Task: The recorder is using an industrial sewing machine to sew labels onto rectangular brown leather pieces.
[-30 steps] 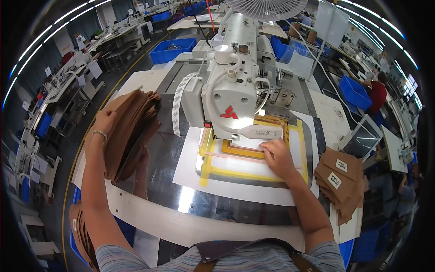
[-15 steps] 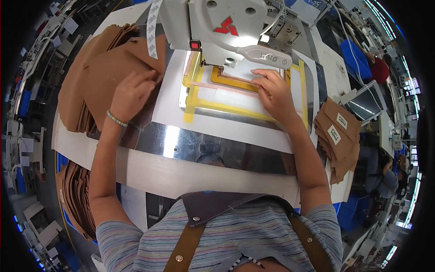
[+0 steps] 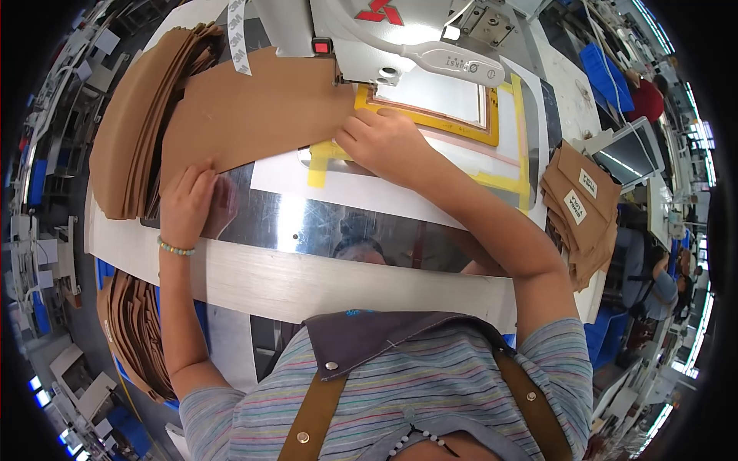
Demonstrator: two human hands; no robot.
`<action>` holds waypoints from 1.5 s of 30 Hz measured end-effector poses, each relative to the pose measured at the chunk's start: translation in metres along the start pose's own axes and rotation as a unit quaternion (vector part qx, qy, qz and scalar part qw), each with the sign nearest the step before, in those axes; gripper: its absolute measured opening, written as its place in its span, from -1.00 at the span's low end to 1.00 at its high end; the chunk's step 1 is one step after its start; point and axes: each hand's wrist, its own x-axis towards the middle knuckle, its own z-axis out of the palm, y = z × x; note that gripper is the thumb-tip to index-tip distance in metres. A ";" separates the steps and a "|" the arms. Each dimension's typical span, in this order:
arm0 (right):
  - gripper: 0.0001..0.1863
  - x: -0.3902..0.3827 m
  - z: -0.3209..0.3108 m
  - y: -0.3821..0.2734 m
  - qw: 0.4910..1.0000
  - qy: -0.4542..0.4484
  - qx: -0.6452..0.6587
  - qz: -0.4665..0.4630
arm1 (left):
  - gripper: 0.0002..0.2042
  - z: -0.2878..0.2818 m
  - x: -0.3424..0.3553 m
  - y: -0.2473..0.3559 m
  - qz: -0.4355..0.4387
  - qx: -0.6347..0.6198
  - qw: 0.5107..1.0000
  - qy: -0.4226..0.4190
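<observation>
A flat brown fabric piece (image 3: 261, 107) lies across the shiny metal plate (image 3: 323, 223), reaching under the white sewing machine (image 3: 384, 31). My left hand (image 3: 188, 203) presses its near left edge, fingers spread on the plate. My right hand (image 3: 380, 142) rests flat on the piece's right end, beside the yellow-taped template frame (image 3: 461, 127) under the machine head. Neither hand grips anything.
A thick stack of brown pieces (image 3: 134, 115) sits at the left of the machine. Finished brown pieces with white labels (image 3: 580, 207) are piled on the right. More brown pieces (image 3: 134, 330) hang below the table's left edge. Another person (image 3: 653, 284) sits at the right.
The brown piece has been drawn from the left stack across the plate toward the template. My right hand has shifted left off the template onto the piece's end.
</observation>
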 end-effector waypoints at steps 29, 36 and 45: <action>-0.90 -0.186 -0.112 0.077 0.959 -0.099 -0.176 0.201 | -0.78 0.067 0.175 0.085 0.262 -0.105 0.959 0.031; -0.61 -0.206 -0.116 0.043 0.928 -0.083 -0.096 0.350 | -0.62 0.061 0.145 0.106 0.160 -0.056 0.985 -0.019; -0.44 -0.225 -0.109 0.040 0.914 -0.104 -0.049 0.389 | -0.48 0.064 0.133 0.105 0.062 -0.135 0.985 -0.085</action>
